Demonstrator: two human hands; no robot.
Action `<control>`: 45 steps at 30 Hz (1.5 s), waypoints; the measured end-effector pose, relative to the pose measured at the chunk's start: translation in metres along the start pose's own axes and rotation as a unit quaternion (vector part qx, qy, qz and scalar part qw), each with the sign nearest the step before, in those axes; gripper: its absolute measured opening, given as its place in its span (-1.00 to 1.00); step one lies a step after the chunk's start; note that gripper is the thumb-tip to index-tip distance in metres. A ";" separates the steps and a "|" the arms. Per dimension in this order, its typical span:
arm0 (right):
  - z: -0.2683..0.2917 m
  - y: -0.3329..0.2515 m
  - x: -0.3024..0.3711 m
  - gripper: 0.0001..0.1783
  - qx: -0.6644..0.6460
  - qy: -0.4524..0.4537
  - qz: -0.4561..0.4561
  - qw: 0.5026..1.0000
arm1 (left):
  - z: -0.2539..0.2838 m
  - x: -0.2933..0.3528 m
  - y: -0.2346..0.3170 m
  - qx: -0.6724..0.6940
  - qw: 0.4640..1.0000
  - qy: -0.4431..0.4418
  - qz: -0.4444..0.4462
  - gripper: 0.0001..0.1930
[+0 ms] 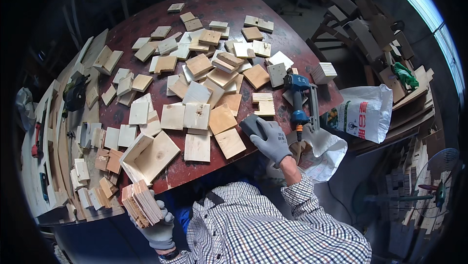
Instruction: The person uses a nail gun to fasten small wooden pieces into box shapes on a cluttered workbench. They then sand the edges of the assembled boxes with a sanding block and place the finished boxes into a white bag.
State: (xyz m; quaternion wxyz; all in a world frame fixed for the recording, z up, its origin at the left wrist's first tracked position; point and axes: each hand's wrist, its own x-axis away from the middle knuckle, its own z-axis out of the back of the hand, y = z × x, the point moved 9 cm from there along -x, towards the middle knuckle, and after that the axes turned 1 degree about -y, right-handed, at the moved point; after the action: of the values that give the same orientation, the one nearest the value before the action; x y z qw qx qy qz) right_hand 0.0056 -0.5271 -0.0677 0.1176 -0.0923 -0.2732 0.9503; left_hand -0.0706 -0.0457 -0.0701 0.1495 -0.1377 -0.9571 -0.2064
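My left hand (162, 229), in a grey work glove, is closed around a layered wooden block (141, 204) at the table's near left edge. The block looks like several thin boards stacked together; part of the grip is hidden behind it. At the table's near right edge, my gloved right hand (273, 141) grips a dark grey block (252, 126). Many small wooden boards (197, 115) lie loose and piled on the dark red table (229, 166). A three-sided wooden corner piece (151, 156) sits just beyond my left hand. Right of the pile lies a blue nail gun (298, 96).
White woven sacks (365, 113) hang at the table's right edge. A clamp-like black tool (75, 93) and long boards (58, 152) are on the left. A fan (438, 186) stands at the right, near stacked wood (404, 205). A hose runs from the nail gun.
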 end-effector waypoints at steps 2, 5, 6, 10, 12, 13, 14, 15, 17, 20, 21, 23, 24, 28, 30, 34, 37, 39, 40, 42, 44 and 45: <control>-0.006 -0.007 -0.014 -0.19 0.102 0.043 0.007 0.994 | -0.014 -0.009 0.001 -0.067 0.997 -0.034 -0.027 -0.12; -0.019 -0.018 -0.039 -0.16 0.170 0.067 0.007 0.983 | -0.037 -0.005 0.018 -0.123 0.963 0.107 -0.214 -0.19; -0.020 -0.012 -0.037 -0.15 0.169 0.069 0.005 0.983 | -0.052 -0.001 0.030 -0.294 0.910 0.082 -0.281 -0.14; -0.014 -0.005 -0.027 -0.06 0.160 0.064 0.020 0.985 | -0.154 0.027 0.042 -0.689 0.550 0.074 -0.466 0.17; -0.002 -0.018 -0.015 -0.01 0.172 0.105 0.059 0.978 | -0.174 0.035 0.034 -0.741 0.428 0.025 -0.518 0.23; 0.008 -0.032 -0.007 -0.01 0.165 0.120 0.072 0.976 | -0.176 0.036 0.035 -0.741 0.440 0.013 -0.507 0.20; 0.012 -0.048 -0.003 -0.02 0.102 0.119 0.108 0.982 | -0.183 0.036 0.035 -0.762 0.417 0.027 -0.495 0.19; 0.019 -0.064 0.004 -0.02 0.041 0.118 0.138 0.982 | -0.188 0.036 0.033 -0.781 0.397 0.036 -0.482 0.19; 0.022 -0.099 0.015 -0.04 -0.087 0.074 0.158 0.981 | -0.195 0.035 0.029 -0.784 0.378 0.029 -0.492 0.14; 0.019 -0.160 0.032 0.00 -0.233 -0.031 0.183 0.955 | -0.201 0.031 0.022 -0.768 0.376 0.007 -0.519 0.08; 0.017 -0.179 0.037 0.06 -0.283 -0.063 0.211 0.934 | -0.202 0.031 0.021 -0.759 0.378 0.000 -0.531 0.06; 0.005 -0.210 0.047 0.17 -0.375 -0.162 0.235 0.882 | -0.205 0.032 0.015 -0.760 0.365 -0.020 -0.538 0.04; -0.003 -0.223 0.052 0.22 -0.423 -0.212 0.225 0.852 | -0.209 0.033 0.014 -0.761 0.366 -0.017 -0.535 0.04; -0.040 -0.241 0.073 0.40 -0.542 -0.377 0.110 0.743 | -0.213 0.041 0.018 -0.769 0.361 -0.005 -0.528 -0.02; -0.050 -0.247 0.077 0.45 -0.559 -0.409 0.073 0.718 | -0.212 0.044 0.019 -0.765 0.351 0.012 -0.540 -0.06; -0.066 -0.254 0.080 0.46 -0.555 -0.438 0.048 0.706 | -0.202 0.050 0.021 -0.749 0.340 0.010 -0.569 -0.14; -0.066 -0.262 0.083 0.38 -0.581 -0.454 0.034 0.675 | -0.201 0.052 0.019 -0.769 0.320 0.010 -0.554 -0.22; -0.065 -0.265 0.086 0.33 -0.612 -0.451 0.021 0.650 | -0.201 0.050 0.016 -0.777 0.311 0.008 -0.548 -0.26; -0.066 -0.264 0.088 0.31 -0.629 -0.441 0.016 0.640 | -0.201 0.049 0.014 -0.778 0.306 0.001 -0.549 -0.26; -0.062 -0.266 0.089 0.23 -0.650 -0.432 0.004 0.625 | -0.196 0.045 0.010 -0.781 0.294 -0.012 -0.550 -0.25; -0.055 -0.275 0.091 0.19 -0.673 -0.417 -0.014 0.611 | -0.192 0.045 0.011 -0.744 0.358 -0.013 -0.564 -0.21; -0.052 -0.278 0.091 0.17 -0.683 -0.408 -0.023 0.605 | -0.190 0.044 0.012 -0.722 0.391 -0.015 -0.570 -0.19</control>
State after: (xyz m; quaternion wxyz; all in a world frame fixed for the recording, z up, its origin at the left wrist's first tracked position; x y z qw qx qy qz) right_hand -0.0207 -0.2476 0.0286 -0.0813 0.2581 -0.8647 0.4231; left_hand -0.0641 -0.1093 0.1143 -0.1731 0.3803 -0.3061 -0.8554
